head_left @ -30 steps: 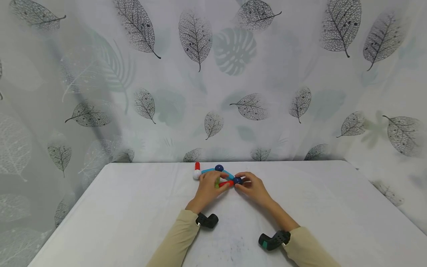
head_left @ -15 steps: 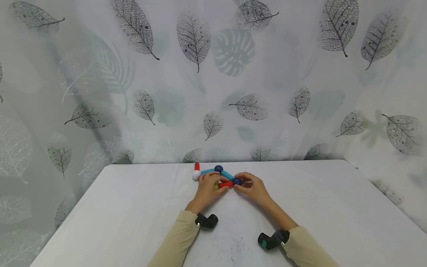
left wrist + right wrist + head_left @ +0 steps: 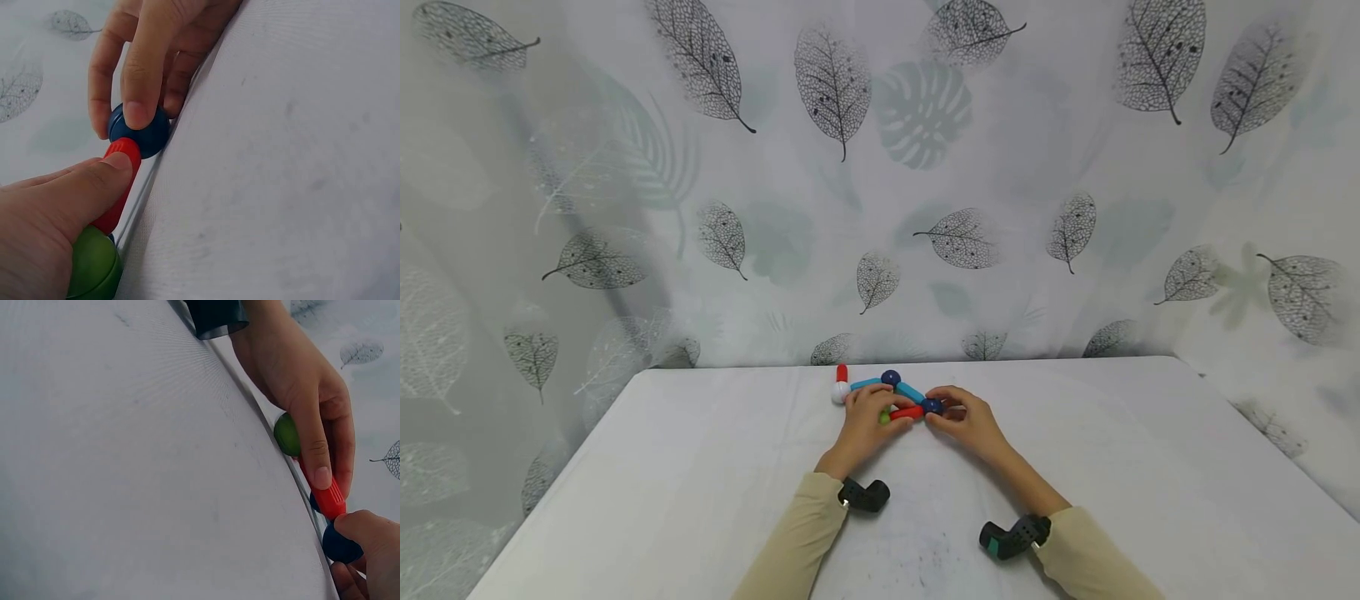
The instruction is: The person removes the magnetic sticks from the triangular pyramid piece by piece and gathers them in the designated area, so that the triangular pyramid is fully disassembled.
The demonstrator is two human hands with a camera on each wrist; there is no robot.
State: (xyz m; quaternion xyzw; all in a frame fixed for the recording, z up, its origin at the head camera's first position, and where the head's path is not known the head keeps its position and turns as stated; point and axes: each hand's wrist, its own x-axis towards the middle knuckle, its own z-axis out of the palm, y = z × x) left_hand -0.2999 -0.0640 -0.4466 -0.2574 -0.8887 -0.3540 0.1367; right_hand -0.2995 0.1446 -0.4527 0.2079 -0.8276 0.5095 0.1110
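Red plastic-looking rod: in the head view, it is located near the far edge of the white cloth-covered table, between the left hand and the right hand. Its right end meets a dark blue round ball; a bright green round ball sits at its left end, partly covered by the left hand. Beyond it, a light blue straight rod slants from a second dark blue ball toward the first; contact at that end cannot be confirmed. A second light blue rod leads left toward a glossy white ball, with a short red piece on its far side.

Left wrist view: the left thumb presses the red rod near its ribbed end; the opposing fingers are largely hidden. The right thumb and fingers are clamped on the first dark blue ball. Rod end and ball are in contact.

Right wrist view: the left thumb and fingers pinch the red rod; the right thumb bears beside the joint. Step in hand, by judgement: seating the rod on the ball. The next move calls for aligning both parts, checking the joint, then releasing without dragging neighbouring pieces
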